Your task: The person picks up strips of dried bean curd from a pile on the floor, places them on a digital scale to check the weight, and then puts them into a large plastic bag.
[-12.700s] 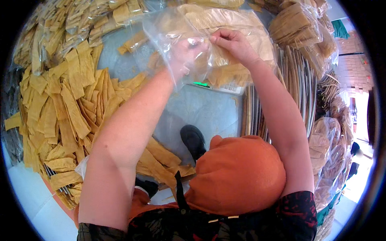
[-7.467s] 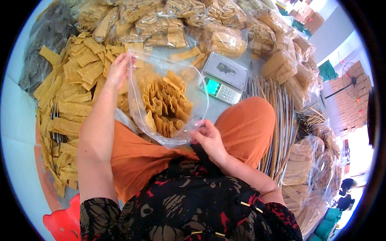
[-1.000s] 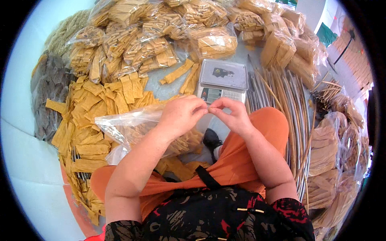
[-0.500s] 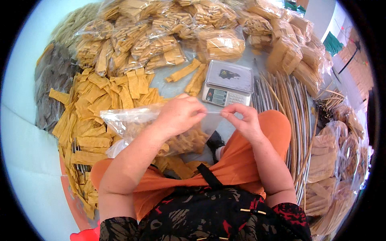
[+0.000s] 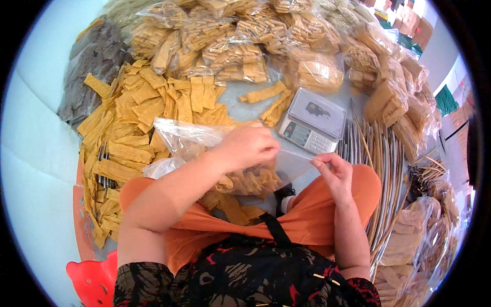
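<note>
A transparent plastic bag [image 5: 294, 166] lies across my lap, with crinkled yellow-brown strips [image 5: 250, 180] gathered in its lower part. My left hand [image 5: 249, 146] is closed at the bag's upper edge, thumb and fingertips pinched together. Further right, my right hand [image 5: 336, 175] pinches the bag's corner between thumb and forefinger, drawing the edge taut. The bag's left end rises to a flattened corner beyond my left forearm, which hides part of it. Just beyond my hands stands a digital scale [image 5: 313, 122] with a dark patch on its pan.
At left spreads a heap of loose yellow strips [image 5: 138, 105]. Filled transparent bags [image 5: 235, 56] are piled along the far side. Long thin rods [image 5: 381, 169] lie at right, near more bagged brown sheets [image 5: 404, 240]. A red plastic piece [image 5: 94, 279] stands at lower left.
My right hand has moved right and nearer, so my hands are further apart along the bag's edge. The whole view has shifted slightly, with the scale appearing further right.
</note>
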A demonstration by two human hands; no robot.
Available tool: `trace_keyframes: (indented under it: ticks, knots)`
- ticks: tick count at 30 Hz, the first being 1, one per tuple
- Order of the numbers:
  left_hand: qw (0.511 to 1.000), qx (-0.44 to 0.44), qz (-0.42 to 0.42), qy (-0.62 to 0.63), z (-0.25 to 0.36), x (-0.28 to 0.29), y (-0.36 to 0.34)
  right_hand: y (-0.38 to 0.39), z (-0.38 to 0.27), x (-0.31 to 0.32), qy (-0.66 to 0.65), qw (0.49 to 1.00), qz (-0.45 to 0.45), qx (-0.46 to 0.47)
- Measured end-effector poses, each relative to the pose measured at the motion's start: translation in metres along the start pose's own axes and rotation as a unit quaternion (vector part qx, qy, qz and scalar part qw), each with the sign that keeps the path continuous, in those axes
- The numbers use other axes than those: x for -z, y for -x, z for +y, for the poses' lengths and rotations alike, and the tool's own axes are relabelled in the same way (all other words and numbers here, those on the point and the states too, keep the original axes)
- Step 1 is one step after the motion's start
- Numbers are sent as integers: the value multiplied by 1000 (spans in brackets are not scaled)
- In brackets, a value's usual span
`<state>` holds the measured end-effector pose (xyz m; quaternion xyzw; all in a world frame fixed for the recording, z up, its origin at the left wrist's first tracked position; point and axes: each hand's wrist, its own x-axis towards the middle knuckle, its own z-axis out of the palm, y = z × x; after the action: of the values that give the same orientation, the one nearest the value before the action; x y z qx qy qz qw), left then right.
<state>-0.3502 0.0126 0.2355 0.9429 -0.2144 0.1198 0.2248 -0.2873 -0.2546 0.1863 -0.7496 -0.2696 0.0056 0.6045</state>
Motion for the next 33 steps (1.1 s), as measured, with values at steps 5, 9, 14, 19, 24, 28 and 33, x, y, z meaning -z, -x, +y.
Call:
trace_keyframes:
  ticks: [5,9,14,19,24,28,33]
  knots:
    - [998,18,15,-51,-22,18,27,3,-2,1,-20,1000,-4,-7]
    - [998,27,39,-47,-40,31,49,5,-7,2,-3,1000,1,-27]
    - [995,36,56,-76,-59,45,70,7,-7,1,13,997,2,-70]
    - [990,57,45,-124,-79,61,91,6,-4,2,-5,998,18,-60]
    - [983,77,69,-154,-99,85,117,6,-4,4,-34,995,18,-92]
    - [976,112,53,-181,-119,101,143,5,-6,5,-14,995,16,-94]
    - [960,144,72,-230,-150,118,179,3,-5,5,-35,996,4,-88]
